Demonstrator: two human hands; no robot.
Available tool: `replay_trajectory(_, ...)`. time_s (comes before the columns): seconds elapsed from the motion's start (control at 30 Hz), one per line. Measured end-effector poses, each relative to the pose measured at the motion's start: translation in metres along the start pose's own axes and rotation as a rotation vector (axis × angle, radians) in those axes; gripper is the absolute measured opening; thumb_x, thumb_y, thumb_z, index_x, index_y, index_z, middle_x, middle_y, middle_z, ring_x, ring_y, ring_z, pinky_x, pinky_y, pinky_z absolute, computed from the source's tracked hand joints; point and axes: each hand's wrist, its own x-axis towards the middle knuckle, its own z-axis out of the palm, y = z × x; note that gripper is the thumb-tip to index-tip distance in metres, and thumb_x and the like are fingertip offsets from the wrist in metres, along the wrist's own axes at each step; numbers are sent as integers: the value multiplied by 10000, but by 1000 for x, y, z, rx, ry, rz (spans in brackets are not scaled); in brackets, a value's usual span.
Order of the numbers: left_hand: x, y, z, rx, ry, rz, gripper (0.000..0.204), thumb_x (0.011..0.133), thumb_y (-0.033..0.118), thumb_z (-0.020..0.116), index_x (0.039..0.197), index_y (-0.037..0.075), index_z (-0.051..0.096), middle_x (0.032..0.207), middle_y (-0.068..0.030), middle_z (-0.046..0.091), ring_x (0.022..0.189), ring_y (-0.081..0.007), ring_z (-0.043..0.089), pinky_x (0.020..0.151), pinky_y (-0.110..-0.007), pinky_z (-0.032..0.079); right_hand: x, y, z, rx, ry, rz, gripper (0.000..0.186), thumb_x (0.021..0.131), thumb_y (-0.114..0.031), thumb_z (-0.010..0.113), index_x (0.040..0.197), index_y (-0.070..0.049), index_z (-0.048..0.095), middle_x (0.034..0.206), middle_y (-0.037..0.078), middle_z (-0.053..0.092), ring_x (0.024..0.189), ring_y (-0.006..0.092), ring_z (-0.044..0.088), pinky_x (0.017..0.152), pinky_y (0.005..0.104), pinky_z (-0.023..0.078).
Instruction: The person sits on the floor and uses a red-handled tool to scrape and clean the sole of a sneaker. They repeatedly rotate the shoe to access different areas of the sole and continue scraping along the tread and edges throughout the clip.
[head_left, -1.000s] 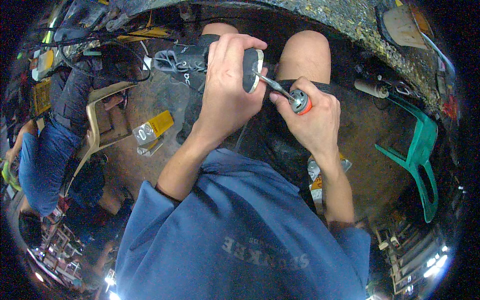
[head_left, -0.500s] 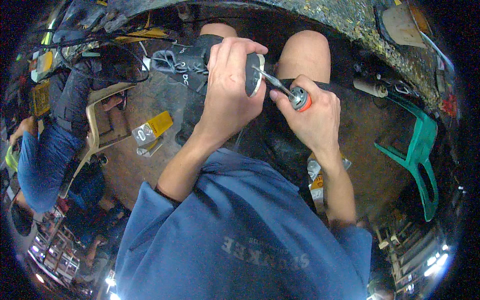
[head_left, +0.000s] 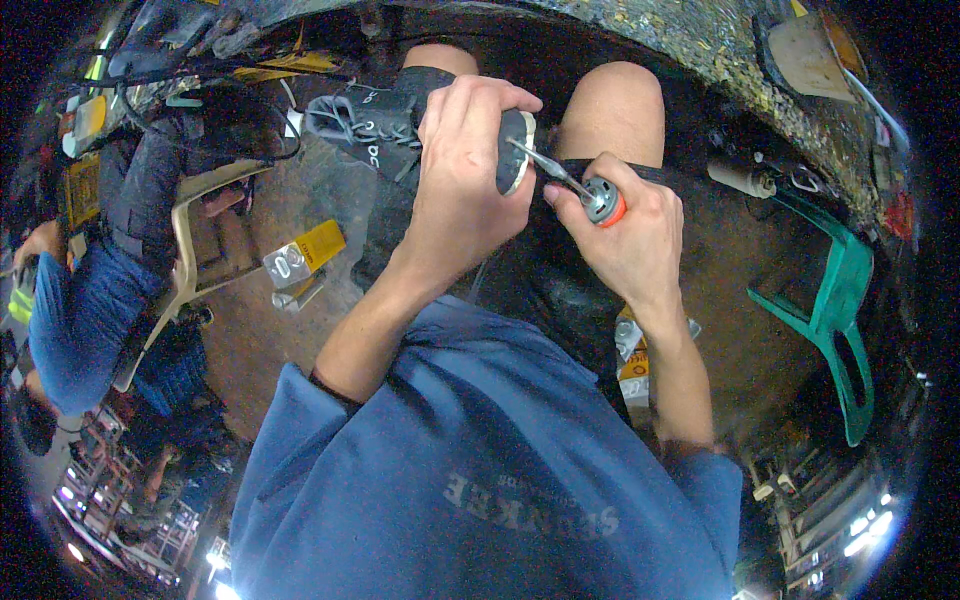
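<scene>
A black lace-up shoe (head_left: pixel 355 130) lies on its side between my knees. My left hand (head_left: pixel 465 170) is closed over its right end, fingers curled across a rounded dark part with a white edge (head_left: pixel 525 145). My right hand (head_left: pixel 635 230) grips a hand tool (head_left: pixel 602 204) with a grey-and-orange body. Its slim metal shaft (head_left: pixel 555 172) angles up and left, the tip touching the dark end of the shoe beside my left thumb. What lies under my left palm is hidden.
A co-worker in blue (head_left: pixel 75 340) is at far left, beside a beige plastic seat (head_left: pixel 182 240). A yellow-and-clear package (head_left: pixel 305 260) lies on the floor (head_left: pixel 265 350). Right: a green plastic seat (head_left: pixel 840 290) and grey cylinder (head_left: pixel 740 176). A rough workbench edge (head_left: pixel 700 45) runs along the top.
Both hands, with the shoe and the tool, have shifted very slightly to the right. The co-worker's arm and head at far left have moved a little.
</scene>
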Motion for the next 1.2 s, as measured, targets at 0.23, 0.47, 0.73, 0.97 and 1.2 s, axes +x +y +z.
replay_trajectory(0.23, 0, -1, 0, 15, -4, -5, 484, 749, -71, 735, 1220, 25, 680, 1196, -185, 660, 1151, -431, 615, 1024, -512, 489, -1, -1, 0, -6, 31, 24, 337, 891, -327, 940, 883, -62, 732, 678, 147, 677, 635, 406, 712, 622, 482, 553)
replay_trajectory(0.47, -1, -1, 1, 19, -1, 7, 518, 732, -67, 752, 1235, 32, 677, 1198, -183, 657, 1158, -433, 613, 1025, -512, 485, -2, 1, 0, -22, 4, -15, 347, 888, -334, 942, 875, -72, 715, 675, 148, 674, 634, 405, 711, 611, 484, 547)
replay_trajectory(0.73, -1, -2, 1, 17, -13, -4, 512, 735, -56, 758, 1232, 40, 679, 1193, -182, 656, 1159, -431, 610, 1019, -514, 479, -2, -1, 1, -30, -7, -3, 333, 890, -321, 929, 858, -76, 706, 669, 143, 672, 620, 397, 703, 611, 484, 545)
replay_trajectory(0.97, -2, -3, 1, 22, -12, -10, 500, 746, -48, 762, 1231, 43, 681, 1196, -175, 657, 1162, -430, 611, 1021, -509, 481, -1, 0, 1, -29, 1, 8, 318, 895, -323, 922, 871, -76, 723, 679, 147, 689, 644, 400, 727, 625, 491, 554)
replay_trajectory(1.2, -2, -2, 0, 33, -19, -17, 491, 758, -48, 759, 1235, 44, 685, 1201, -170, 659, 1155, -421, 613, 1019, -504, 483, -1, 2, 0, -35, -5, 11, 323, 897, -319, 921, 869, -70, 718, 674, 148, 678, 636, 395, 717, 621, 492, 546)
